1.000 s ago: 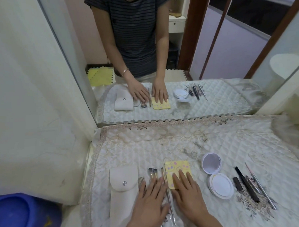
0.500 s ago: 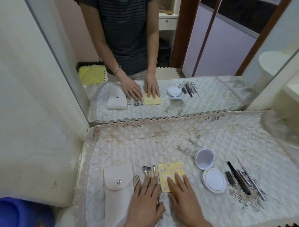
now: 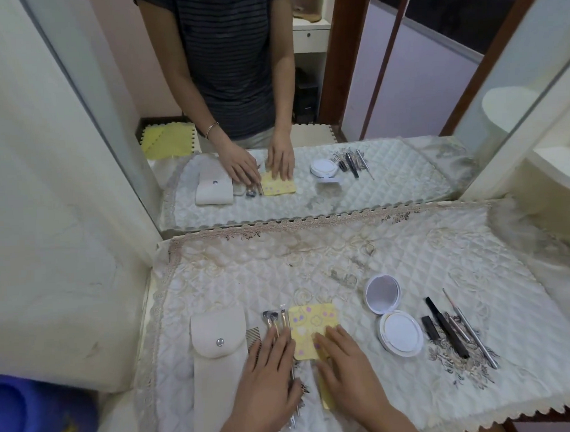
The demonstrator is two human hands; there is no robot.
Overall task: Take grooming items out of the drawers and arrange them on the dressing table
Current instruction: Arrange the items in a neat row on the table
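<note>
Dim, flat indoor light, slightly warm cast, source not visible. Shadows soft and weak: faint ones under both hands, left hand [image 3: 268, 376] and right hand [image 3: 345, 366]. No hard glare; open compact mirror [image 3: 382, 293] shows a pale grey sheen, big wall mirror [image 3: 305, 117] reflects cleanly. Strong wide-angle bending at the edges, mirror frame and table edge curve. Overall soft, some noise; blue tub [image 3: 34, 419] at bottom left corner blurred. Small tools at right lack fine detail.
</note>
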